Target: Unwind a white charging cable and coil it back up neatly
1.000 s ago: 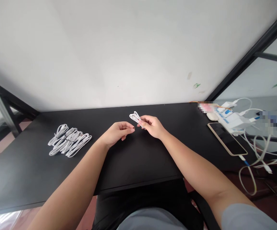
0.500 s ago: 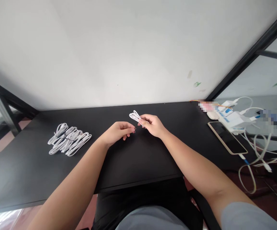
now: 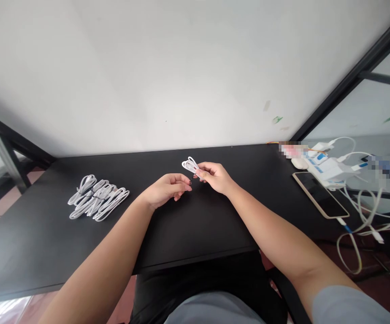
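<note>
My right hand [image 3: 214, 176] is closed on a coiled white cable [image 3: 190, 164], whose loops stick out to the left past the fingertips. A thin black twist tie [image 3: 192, 179] shows between the two hands, just under the coil. Thumb and fingers of my left hand [image 3: 170, 189] pinch its near end. Whether the tie goes fully around the coil is hidden by the right fingers. Both hands are above the black table [image 3: 195, 225]. To the left lie several white cable coils [image 3: 97, 198] side by side, bound with dark ties.
A phone [image 3: 320, 195] lies at the table's right side with a charging cable in it. Behind it stands a white power strip [image 3: 326, 168] with plugged-in chargers. Loose white cables [image 3: 367, 216] hang over the right edge. A white wall [image 3: 195, 81] rises behind the table.
My left fingers have shifted slightly at the tie, with the thumb a little lower. The right hand and the coil stay nearly in place.
</note>
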A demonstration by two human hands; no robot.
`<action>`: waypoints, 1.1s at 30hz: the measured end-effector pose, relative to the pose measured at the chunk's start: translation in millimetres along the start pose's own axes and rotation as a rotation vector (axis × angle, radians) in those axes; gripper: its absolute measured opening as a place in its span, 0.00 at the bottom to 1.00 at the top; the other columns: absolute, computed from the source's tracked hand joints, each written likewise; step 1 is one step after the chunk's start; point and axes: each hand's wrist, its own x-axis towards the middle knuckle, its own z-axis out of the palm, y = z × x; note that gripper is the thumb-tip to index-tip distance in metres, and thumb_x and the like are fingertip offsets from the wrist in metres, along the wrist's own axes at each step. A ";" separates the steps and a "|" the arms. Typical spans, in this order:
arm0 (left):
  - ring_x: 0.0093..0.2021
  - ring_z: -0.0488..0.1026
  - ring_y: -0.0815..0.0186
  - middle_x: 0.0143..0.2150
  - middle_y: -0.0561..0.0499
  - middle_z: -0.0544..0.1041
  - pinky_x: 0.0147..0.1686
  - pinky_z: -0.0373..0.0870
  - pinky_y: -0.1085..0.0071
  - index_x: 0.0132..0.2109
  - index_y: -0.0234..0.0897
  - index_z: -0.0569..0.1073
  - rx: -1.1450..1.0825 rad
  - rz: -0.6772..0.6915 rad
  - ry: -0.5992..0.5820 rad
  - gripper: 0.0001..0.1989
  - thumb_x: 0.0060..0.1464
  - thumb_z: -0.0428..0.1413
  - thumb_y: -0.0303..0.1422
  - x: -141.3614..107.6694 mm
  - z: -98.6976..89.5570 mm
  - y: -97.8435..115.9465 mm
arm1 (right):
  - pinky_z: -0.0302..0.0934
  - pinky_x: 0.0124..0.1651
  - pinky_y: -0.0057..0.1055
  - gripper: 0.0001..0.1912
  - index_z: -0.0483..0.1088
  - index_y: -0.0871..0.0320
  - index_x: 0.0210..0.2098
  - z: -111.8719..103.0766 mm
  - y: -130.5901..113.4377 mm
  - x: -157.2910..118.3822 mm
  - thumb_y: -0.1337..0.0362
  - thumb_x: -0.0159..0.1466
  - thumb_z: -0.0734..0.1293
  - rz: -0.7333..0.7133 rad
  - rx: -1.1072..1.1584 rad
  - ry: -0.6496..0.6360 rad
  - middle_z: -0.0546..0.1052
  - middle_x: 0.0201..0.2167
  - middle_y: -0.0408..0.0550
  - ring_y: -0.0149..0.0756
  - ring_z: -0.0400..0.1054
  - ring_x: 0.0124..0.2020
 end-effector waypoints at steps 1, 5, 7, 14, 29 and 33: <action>0.23 0.64 0.76 0.30 0.53 0.73 0.21 0.62 0.78 0.38 0.34 0.75 -0.008 0.004 -0.002 0.12 0.46 0.67 0.31 0.0 0.1 -0.5 | 0.67 0.34 0.31 0.19 0.77 0.56 0.44 -0.1 -0.1 0.0 0.49 0.64 0.68 0.000 0.006 0.000 0.80 0.35 0.48 0.34 0.72 0.32; 0.25 0.65 0.75 0.29 0.55 0.70 0.22 0.64 0.77 0.38 0.34 0.75 -0.024 -0.002 -0.025 0.11 0.47 0.67 0.31 -0.3 2.0 -1.3 | 0.67 0.34 0.31 0.19 0.78 0.57 0.43 0.6 -1.2 -0.1 0.49 0.63 0.69 0.001 0.012 0.001 0.80 0.35 0.49 0.34 0.71 0.32; 0.26 0.67 0.74 0.29 0.54 0.70 0.23 0.65 0.77 0.37 0.34 0.74 -0.024 -0.012 -0.030 0.11 0.47 0.67 0.31 -0.2 3.3 -1.0 | 0.67 0.34 0.31 0.19 0.78 0.57 0.43 1.1 -2.1 -0.1 0.49 0.63 0.69 0.003 0.004 0.004 0.80 0.35 0.49 0.33 0.71 0.32; 0.27 0.67 0.74 0.33 0.49 0.75 0.22 0.65 0.78 0.37 0.32 0.74 -0.031 -0.022 -0.037 0.11 0.50 0.66 0.33 0.7 3.7 -1.7 | 0.66 0.31 0.29 0.19 0.77 0.59 0.42 1.0 -1.8 0.5 0.50 0.63 0.69 -0.032 0.011 0.001 0.79 0.33 0.48 0.31 0.70 0.30; 0.25 0.66 0.74 0.35 0.49 0.77 0.23 0.59 0.76 0.39 0.34 0.78 0.283 0.101 0.179 0.16 0.48 0.67 0.41 5.4 3.0 -7.8 | 0.68 0.35 0.29 0.17 0.77 0.58 0.44 1.0 6.4 1.9 0.53 0.65 0.68 -0.006 -0.038 0.013 0.80 0.36 0.49 0.32 0.72 0.32; 0.30 0.71 0.70 0.34 0.49 0.78 0.31 0.66 0.72 0.37 0.35 0.77 0.442 0.180 0.294 0.15 0.48 0.66 0.41 5.9 4.1 -8.2 | 0.69 0.37 0.31 0.16 0.77 0.57 0.45 0.1 13.4 2.8 0.52 0.66 0.67 0.011 -0.105 0.022 0.81 0.37 0.49 0.34 0.74 0.34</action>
